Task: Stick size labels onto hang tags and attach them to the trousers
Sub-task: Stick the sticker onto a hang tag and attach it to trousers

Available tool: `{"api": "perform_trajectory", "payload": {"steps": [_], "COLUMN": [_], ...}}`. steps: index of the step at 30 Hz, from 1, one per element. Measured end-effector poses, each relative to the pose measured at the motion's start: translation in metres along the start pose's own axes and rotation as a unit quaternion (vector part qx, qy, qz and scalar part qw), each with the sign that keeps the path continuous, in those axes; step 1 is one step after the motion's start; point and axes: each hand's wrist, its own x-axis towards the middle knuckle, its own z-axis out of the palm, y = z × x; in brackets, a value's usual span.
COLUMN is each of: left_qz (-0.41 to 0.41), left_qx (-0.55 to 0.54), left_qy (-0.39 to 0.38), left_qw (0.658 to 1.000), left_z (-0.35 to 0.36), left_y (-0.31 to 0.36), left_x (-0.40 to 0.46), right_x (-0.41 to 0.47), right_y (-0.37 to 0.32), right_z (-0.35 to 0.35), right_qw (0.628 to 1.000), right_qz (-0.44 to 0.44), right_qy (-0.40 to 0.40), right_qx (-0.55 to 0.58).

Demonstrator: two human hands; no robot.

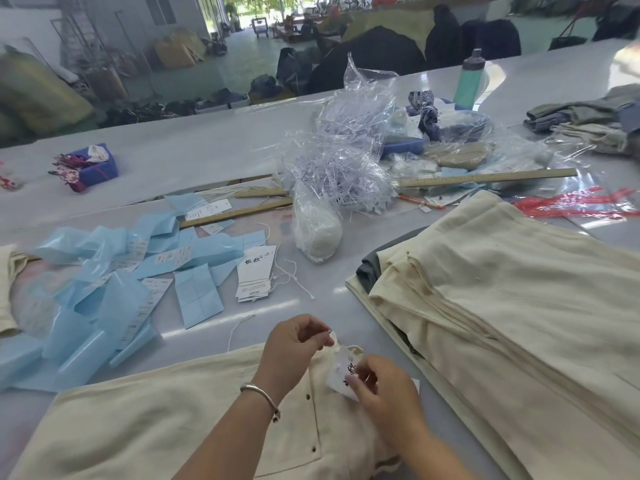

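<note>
Cream trousers (145,420) lie flat at the near edge of the table. On their top right corner rests a white hang tag (341,370) with black characters. My right hand (384,393) pinches the tag's lower end. My left hand (294,344), a silver bangle on the wrist, pinches the tag's string at the trousers' corner. A small stack of white hang tags (254,275) with loose strings lies just beyond. Pale blue label backing strips (114,271) with white size labels are scattered to the left.
A tall stack of folded cream trousers (502,289) fills the right side. Clear bags of plastic tag loops (341,168) sit in the middle, with wooden rulers (485,178), red strips (575,204), a green bottle (468,81) and a blue box (95,166) beyond.
</note>
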Motion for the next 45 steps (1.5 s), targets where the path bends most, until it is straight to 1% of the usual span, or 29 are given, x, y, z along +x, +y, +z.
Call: {"api": "perform_trajectory", "payload": {"steps": [2,4,10,12,15,19,21,23,24,25,26,27,28,29,30,31,32,33,35,38,40,41,42,45], "left_qz": [0.001,0.005,0.017,0.021,0.021,0.021,0.020,0.019,0.020,0.023,0.026,0.029,0.033,0.035,0.039,0.042,0.046,0.051,0.063,0.080,0.086,0.086,0.085,0.076], "left_qx": [0.043,0.073,0.120,0.125,0.117,0.108,0.107,0.111,0.114,0.118,0.123,0.126,0.129,0.129,0.129,0.128,0.128,0.128,0.124,0.122,0.124,0.128,0.131,0.149], "left_qy": [0.000,-0.002,-0.006,-0.006,-0.005,-0.002,-0.001,-0.003,-0.005,-0.008,-0.010,-0.012,-0.014,-0.016,-0.018,-0.019,-0.020,-0.021,-0.022,-0.012,-0.004,-0.002,-0.003,-0.011], "left_qw": [0.999,0.997,0.993,0.992,0.993,0.994,0.994,0.994,0.993,0.993,0.992,0.991,0.991,0.991,0.991,0.991,0.990,0.990,0.990,0.989,0.989,0.988,0.988,0.986], "left_z": [0.001,0.001,0.000,0.000,0.001,0.004,0.005,0.005,0.006,0.007,0.008,0.009,0.010,0.012,0.014,0.015,0.016,0.017,0.018,0.019,0.018,0.017,0.017,0.014], "left_y": [-0.004,-0.007,-0.009,-0.009,-0.008,-0.006,-0.004,-0.002,-0.001,0.000,0.001,0.003,0.005,0.007,0.010,0.012,0.014,0.017,0.021,0.028,0.031,0.032,0.033,0.035], "left_x": [-0.003,-0.004,-0.006,-0.007,-0.007,-0.007,-0.008,-0.008,-0.009,-0.010,-0.010,-0.011,-0.011,-0.011,-0.011,-0.012,-0.012,-0.011,-0.011,-0.011,-0.010,-0.010,-0.011,-0.011], "right_x": [0.006,0.012,0.029,0.032,0.035,0.043,0.043,0.043,0.043,0.042,0.040,0.039,0.038,0.038,0.037,0.037,0.037,0.037,0.036,0.034,0.034,0.035,0.035,0.038], "right_y": [-0.001,-0.006,-0.017,-0.018,-0.021,-0.026,-0.026,-0.023,-0.022,-0.021,-0.021,-0.021,-0.022,-0.022,-0.021,-0.021,-0.022,-0.024,-0.028,-0.037,-0.040,-0.041,-0.041,-0.040], "right_z": [0.001,0.004,0.010,0.011,0.010,0.010,0.008,0.004,0.001,-0.002,-0.005,-0.009,-0.013,-0.016,-0.020,-0.023,-0.026,-0.029,-0.034,-0.037,-0.037,-0.037,-0.037,-0.039], "right_qw": [1.000,1.000,0.999,0.996,0.991,0.967,0.965,0.971,0.980,0.990,0.990,0.971,0.932,0.883,0.844,0.823,0.815,0.814,0.832,0.875,0.887,0.884,0.872,0.809], "right_qz": [0.018,0.008,-0.010,-0.028,-0.024,-0.042,-0.038,-0.019,0.002,0.030,0.067,0.115,0.170,0.220,0.256,0.277,0.284,0.282,0.266,0.216,0.198,0.202,0.216,0.271], "right_qy": [0.004,-0.015,-0.037,-0.055,-0.087,-0.163,-0.181,-0.178,-0.160,-0.134,-0.103,-0.075,-0.057,-0.053,-0.060,-0.075,-0.093,-0.106,-0.108,-0.094,-0.079,-0.072,-0.069,-0.085], "right_qx": [0.013,0.006,-0.036,-0.065,-0.098,-0.191,-0.188,-0.156,-0.118,-0.045,0.065,0.194,0.316,0.411,0.467,0.489,0.498,0.497,0.474,0.422,0.410,0.415,0.434,0.515]}}
